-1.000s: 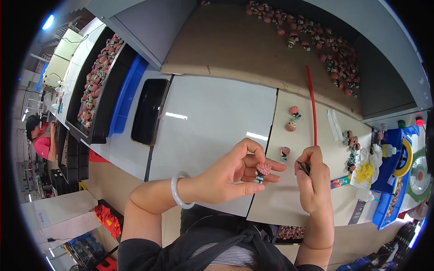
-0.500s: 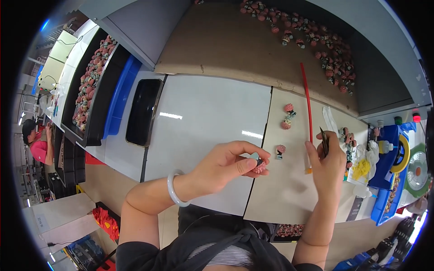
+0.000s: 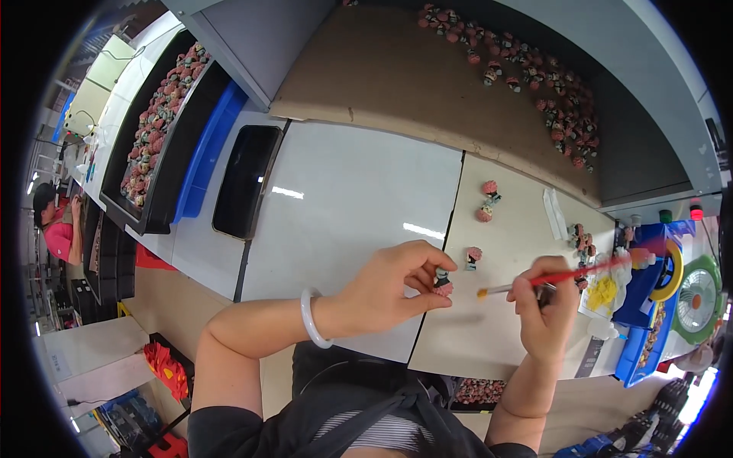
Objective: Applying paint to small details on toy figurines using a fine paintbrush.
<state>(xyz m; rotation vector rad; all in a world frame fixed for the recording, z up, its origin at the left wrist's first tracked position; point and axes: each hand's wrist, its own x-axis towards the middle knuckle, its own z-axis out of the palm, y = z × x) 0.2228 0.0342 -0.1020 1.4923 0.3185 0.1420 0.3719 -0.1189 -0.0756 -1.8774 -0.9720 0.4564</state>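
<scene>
A small figurine [image 3: 443, 283] with pink knobbly hair and a dark body is pinched between the thumb and fingers of my left hand [image 3: 382, 288]. My right hand [image 3: 546, 317] grips a red-handled paintbrush [image 3: 560, 277], its yellowish bristle tip pointing left toward the figurine, a short distance away. A dark tool, seemingly tweezers [image 3: 544, 293], also sits in the right palm, partly hidden by the fingers. Between the hands and just beyond lies a single figurine [image 3: 473, 258]. Farther back, two more figurines [image 3: 486, 202] lie close together.
Loose figurines [image 3: 565, 114] cover part of the brown shelf [image 3: 366, 76]. On the left are a black phone [image 3: 247, 182] and a black tray [image 3: 114, 197] heaped with figurines. Right: a blue bin [image 3: 632, 366], yellow tape ring [image 3: 672, 267] and green fan [image 3: 699, 298]. A person [image 3: 59, 233] works far left.
My right hand has picked the red paintbrush up off the table and turned its tip leftward. The left hand has turned the figurine so its pink hair points down.
</scene>
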